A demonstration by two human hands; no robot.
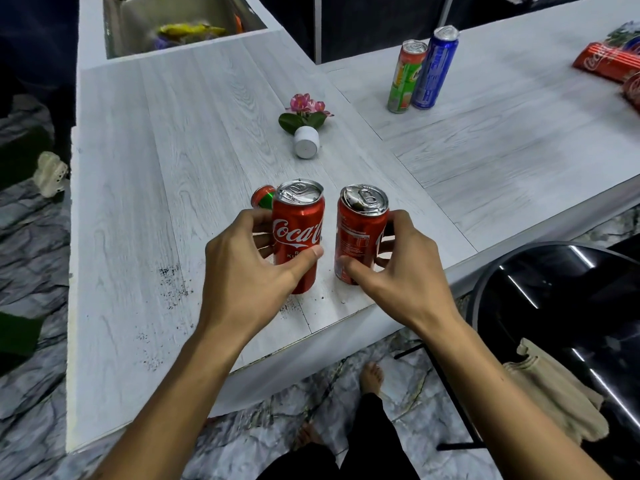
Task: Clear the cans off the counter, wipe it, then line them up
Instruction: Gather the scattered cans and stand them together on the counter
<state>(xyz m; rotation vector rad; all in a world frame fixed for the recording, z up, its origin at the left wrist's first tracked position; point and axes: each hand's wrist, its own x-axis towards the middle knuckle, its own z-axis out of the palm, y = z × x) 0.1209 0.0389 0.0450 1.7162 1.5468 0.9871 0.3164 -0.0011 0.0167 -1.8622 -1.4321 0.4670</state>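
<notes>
Two red cola cans stand upright near the front edge of the white wood-grain counter. My left hand grips the left red can, thumb across its front. My right hand grips the right red can from the right side. A red-and-green can peeks out behind the left can, mostly hidden. On the adjoining counter at the back right, a green can and a blue can stand side by side. More red cans lie at the far right edge.
A small white pot with pink flowers lies tipped over mid-counter. Dark crumbs speckle the counter near the front edge. A sink with yellow items sits at the back left. A black chair with a beige cloth stands to the right.
</notes>
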